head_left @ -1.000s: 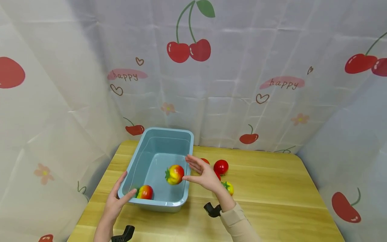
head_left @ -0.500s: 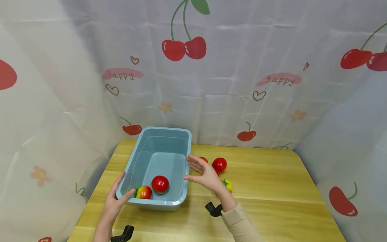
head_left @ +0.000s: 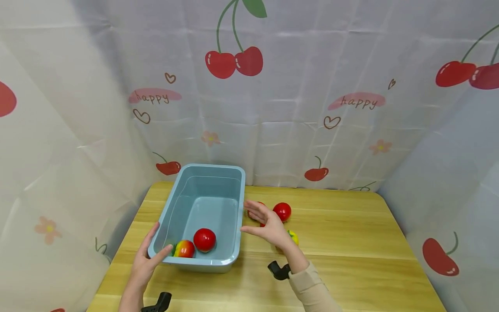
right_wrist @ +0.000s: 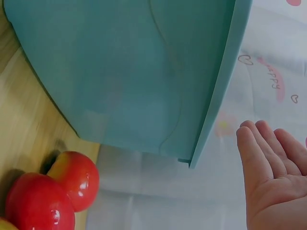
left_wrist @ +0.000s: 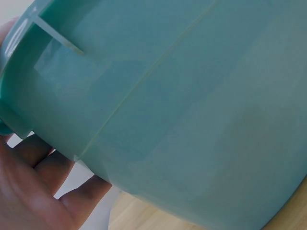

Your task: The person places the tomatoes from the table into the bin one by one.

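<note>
A light blue plastic bin (head_left: 212,166) stands at the left of the table, and my left hand (head_left: 146,260) grips its near left corner. The thumb lies over the rim and the other fingers are on the outside, as the left wrist view also shows. Inside, at the near end, a shiny red toy fruit (head_left: 204,240) lies beside a red-and-yellow toy fruit (head_left: 185,249) with green leaves. Just off the bin's right rim, my right hand (head_left: 269,223) is held with fingers straight, thumb apart and nothing in it.
Right of the bin, several more toy fruits rest on the wooden table (head_left: 343,242), including a red one (head_left: 282,212) and a yellow one (head_left: 293,237); my right hand partly covers some. Behind and at both sides hangs a cherry-print curtain (head_left: 280,143).
The loose toy fruit in the bin has rolled left and nearer, turning its red side up beside the other. My right hand has drawn slightly right from the rim. The left hand keeps its grip.
</note>
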The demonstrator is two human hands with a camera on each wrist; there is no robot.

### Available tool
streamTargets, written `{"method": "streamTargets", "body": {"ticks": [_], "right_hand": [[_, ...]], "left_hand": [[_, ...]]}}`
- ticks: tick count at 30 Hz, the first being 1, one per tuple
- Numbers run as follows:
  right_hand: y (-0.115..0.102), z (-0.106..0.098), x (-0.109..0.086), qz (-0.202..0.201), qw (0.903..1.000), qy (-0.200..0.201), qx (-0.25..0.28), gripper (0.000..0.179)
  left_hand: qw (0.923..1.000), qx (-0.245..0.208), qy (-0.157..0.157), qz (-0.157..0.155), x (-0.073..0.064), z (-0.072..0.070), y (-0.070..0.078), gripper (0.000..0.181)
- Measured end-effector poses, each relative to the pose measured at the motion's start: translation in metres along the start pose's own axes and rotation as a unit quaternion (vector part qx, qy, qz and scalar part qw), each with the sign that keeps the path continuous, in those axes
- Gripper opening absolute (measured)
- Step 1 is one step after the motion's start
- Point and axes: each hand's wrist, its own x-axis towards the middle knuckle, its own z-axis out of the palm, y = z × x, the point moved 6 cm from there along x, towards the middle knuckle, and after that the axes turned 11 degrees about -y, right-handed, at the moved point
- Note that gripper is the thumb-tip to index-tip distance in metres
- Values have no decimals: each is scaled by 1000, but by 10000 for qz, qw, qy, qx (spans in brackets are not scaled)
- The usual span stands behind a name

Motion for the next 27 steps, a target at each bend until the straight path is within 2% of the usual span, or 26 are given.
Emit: {"method": "streamTargets", "body": {"ticks": [5, 14, 21, 27], "right_hand": [[3, -8, -4, -15, 9998, 160, -96, 72], [11, -21, -16, 240, 9988, 416, -5, 72], [12, -27, -26, 233, 9980, 582, -31, 71], [25, -38, -34, 328, 9963, 790, -92, 71]], "left_hand": [[10000, -5, 27, 20, 0, 0, 0, 76], [10000, 27, 15, -10, 0, 1, 1, 76], [9999, 98, 94, -43, 0, 0, -1, 75], [9998, 138, 124, -51, -1, 0, -1, 76]]}}
